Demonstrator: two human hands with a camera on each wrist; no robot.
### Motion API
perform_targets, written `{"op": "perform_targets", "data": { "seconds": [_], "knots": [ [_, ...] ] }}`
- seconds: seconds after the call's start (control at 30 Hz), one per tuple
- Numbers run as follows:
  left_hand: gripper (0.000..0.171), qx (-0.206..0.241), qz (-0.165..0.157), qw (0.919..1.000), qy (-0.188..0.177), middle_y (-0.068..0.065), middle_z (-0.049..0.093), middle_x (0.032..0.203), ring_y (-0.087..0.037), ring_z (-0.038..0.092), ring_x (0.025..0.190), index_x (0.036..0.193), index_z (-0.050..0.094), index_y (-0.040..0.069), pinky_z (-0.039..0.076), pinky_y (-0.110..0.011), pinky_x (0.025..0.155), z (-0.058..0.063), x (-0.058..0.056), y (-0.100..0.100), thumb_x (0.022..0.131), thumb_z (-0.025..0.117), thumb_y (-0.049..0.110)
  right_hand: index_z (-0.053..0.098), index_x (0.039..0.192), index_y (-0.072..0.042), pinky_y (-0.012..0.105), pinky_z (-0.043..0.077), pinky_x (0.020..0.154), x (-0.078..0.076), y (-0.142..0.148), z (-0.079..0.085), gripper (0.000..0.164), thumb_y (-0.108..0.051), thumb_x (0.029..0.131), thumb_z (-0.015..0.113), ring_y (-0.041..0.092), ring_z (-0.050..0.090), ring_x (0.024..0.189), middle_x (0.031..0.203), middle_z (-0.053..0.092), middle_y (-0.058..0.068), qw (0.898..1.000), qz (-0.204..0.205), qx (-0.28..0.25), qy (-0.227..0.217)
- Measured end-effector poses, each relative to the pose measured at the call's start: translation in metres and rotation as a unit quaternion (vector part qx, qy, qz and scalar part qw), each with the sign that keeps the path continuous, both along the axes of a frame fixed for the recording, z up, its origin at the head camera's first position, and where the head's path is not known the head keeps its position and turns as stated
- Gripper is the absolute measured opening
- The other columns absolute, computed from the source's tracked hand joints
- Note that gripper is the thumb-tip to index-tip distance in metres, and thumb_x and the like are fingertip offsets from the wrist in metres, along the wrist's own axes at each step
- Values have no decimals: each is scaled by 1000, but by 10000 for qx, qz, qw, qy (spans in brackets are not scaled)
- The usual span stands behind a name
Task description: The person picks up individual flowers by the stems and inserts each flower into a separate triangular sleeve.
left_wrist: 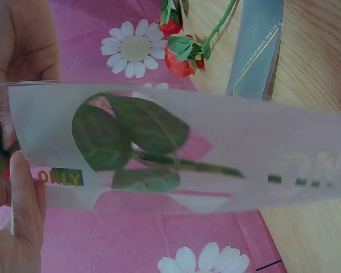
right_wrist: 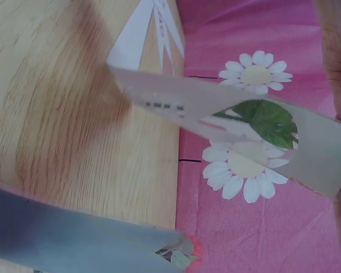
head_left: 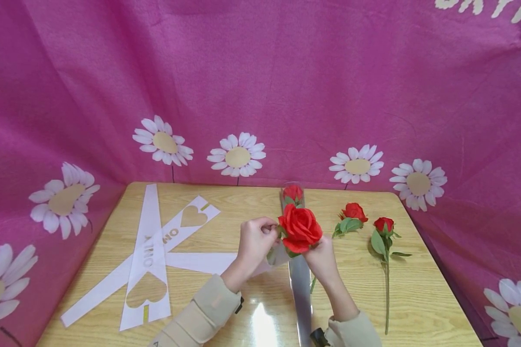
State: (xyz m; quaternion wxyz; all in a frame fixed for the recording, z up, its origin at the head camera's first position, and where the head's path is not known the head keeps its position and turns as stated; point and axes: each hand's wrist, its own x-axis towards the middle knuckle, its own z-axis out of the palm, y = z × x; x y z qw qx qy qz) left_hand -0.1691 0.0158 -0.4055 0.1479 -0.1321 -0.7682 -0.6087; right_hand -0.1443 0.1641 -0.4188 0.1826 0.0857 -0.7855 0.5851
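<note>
My left hand (head_left: 253, 243) pinches the rim of the frosted sleeve (left_wrist: 45, 125), at nine o'clock to the red rose (head_left: 299, 227) ahead of me. My right hand (head_left: 323, 260) sits at four o'clock, fingertips hidden; I cannot tell their grip. For good control, I should keep the rim open and the leaves (left_wrist: 150, 122) unfolded. The sleeve contains those leaves and the stem (left_wrist: 216, 169); the bloom stays outside. Beneath, a grey sleeve (head_left: 301, 289) runs six to twelve o'clock, containing a second rose (head_left: 293, 193). Flat white sleeves (head_left: 152, 207) lie toward nine o'clock; an unsleeved rose (head_left: 384, 225) lies at three.
</note>
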Motion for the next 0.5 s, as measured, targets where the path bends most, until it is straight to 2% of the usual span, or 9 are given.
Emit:
{"op": "perform_targets", "data": {
  "seconds": [0.13, 0.2, 0.33, 0.5],
  "knots": [
    [11, 58, -15, 9999, 82, -19, 65, 63, -22, 62, 47, 77, 66, -12, 48, -15, 44, 1, 1, 0, 74, 56, -11, 62, 87, 12, 22, 44, 56, 6, -3, 13, 20, 18, 68, 62, 5, 44, 60, 68, 61, 16, 9990, 38, 430, -149],
    [11, 6, 24, 9999, 111, -18, 65, 64, -21, 62, 48, 78, 67, -11, 48, -15, 44, 3, 2, 0, 74, 57, -10, 63, 88, 11, 23, 44, 56, 5, -2, 12, 20, 17, 69, 63, 5, 45, 60, 68, 61, 13, 9984, 68, 517, -211],
    [10, -73, 11, 9999, 130, -16, 66, 66, -18, 62, 50, 79, 68, -10, 49, -16, 45, 4, 3, 1, 75, 59, -8, 64, 90, 8, 23, 45, 55, -3, 4, -5, 21, 15, 70, 64, 7, 47, 61, 70, 62, 11, 9978, 170, 553, -320],
    [9, -97, -27, 9998, 196, -15, 66, 66, -16, 62, 49, 78, 67, -9, 49, -16, 46, 7, 5, 1, 76, 59, -8, 63, 88, 9, 23, 41, 51, -4, 5, -6, 17, 11, 72, 65, 7, 44, 56, 66, 59, 9, 9960, 265, 435, -729]
  ]
}}
